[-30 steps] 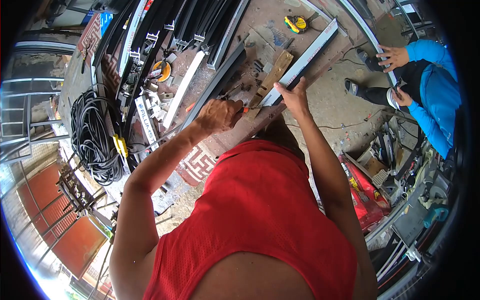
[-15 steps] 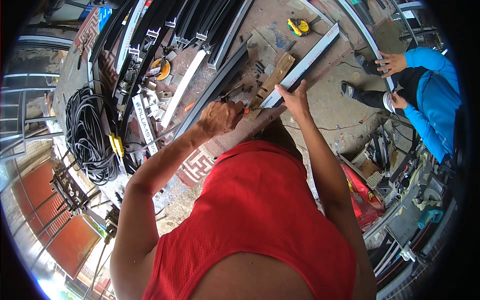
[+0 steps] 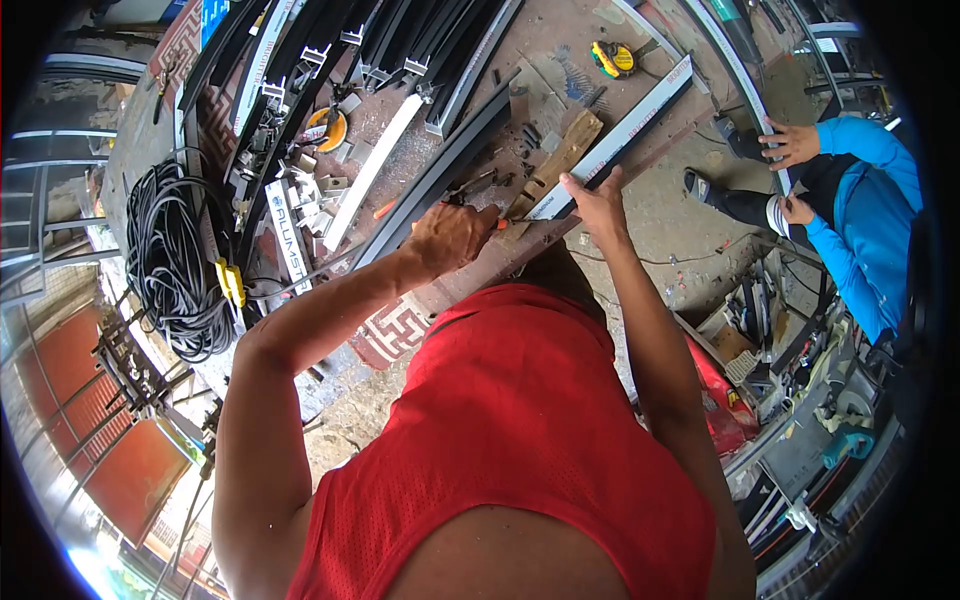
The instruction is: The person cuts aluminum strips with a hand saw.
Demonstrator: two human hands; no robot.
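My left hand [image 3: 455, 237] is closed round the orange handle [image 3: 499, 224] of a tool whose thin shaft points at the near end of a metal profile. My right hand [image 3: 602, 205] grips that profile [image 3: 630, 130], a long bar with a white printed label, with the thumb on top near its lower end. A wooden block [image 3: 562, 160] with slots lies along the profile's left side. Both rest at the edge of the worktable [image 3: 470, 275]. Pliers [image 3: 472, 183] lie just beyond my left hand.
Black profiles [image 3: 430, 180], a white strip [image 3: 375, 170], an orange bowl [image 3: 327, 130] and metal brackets [image 3: 318, 200] cover the table's left. Coiled black cable [image 3: 175, 260] hangs left. A yellow tape measure [image 3: 613, 60] lies beyond. A co-worker in blue [image 3: 875, 220] holds another profile at right.
The view has shifted slightly. My left hand still holds the orange handle near the profile's end, and my right hand stays on the profile with its fingers slightly shifted.
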